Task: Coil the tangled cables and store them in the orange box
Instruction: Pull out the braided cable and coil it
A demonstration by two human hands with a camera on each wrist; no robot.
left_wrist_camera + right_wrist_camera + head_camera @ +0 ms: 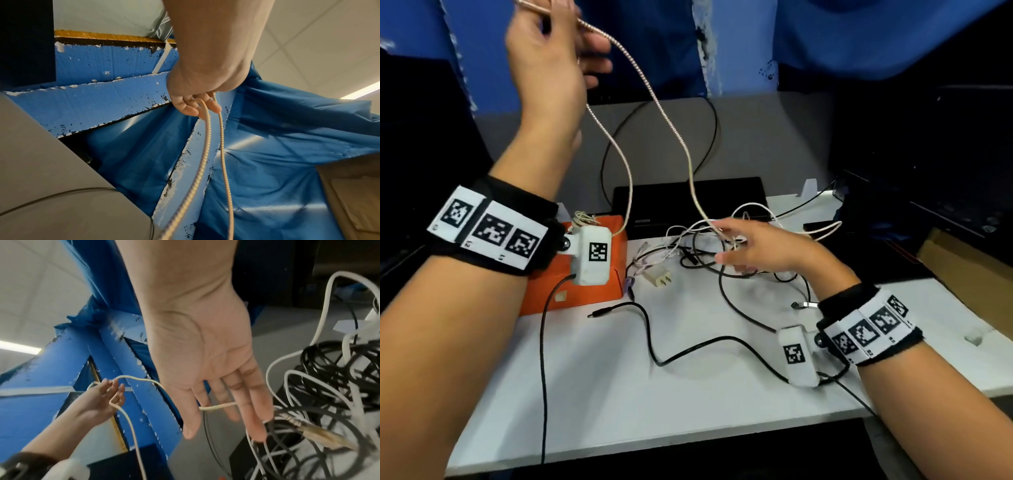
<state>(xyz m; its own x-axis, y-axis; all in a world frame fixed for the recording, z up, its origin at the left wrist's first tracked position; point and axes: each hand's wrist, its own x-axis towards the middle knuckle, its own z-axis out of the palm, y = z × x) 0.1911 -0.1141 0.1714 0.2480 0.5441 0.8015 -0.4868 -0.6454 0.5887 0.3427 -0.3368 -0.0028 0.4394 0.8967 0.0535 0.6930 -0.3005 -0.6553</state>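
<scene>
My left hand [571,44] is raised high at the upper left and grips a loop of a gold braided cable [643,78]. The left wrist view shows its fingers [191,108] curled round two strands of that cable [205,129]. The cable hangs down to my right hand [732,246], which hovers low over a tangle of white and black cables [698,240] on the table. In the right wrist view the right hand [236,418] has straight fingers, and the gold cable [216,407] passes across and behind them. An orange box [599,294] sits at the left, partly hidden by my left wrist.
On the white table [654,394] lie a black cable ending in a jack plug [599,313], a white charger plug [661,277] and a small metal USB plug [804,304]. A black flat device [688,198] sits behind the tangle. A cardboard box [962,263] stands at the right.
</scene>
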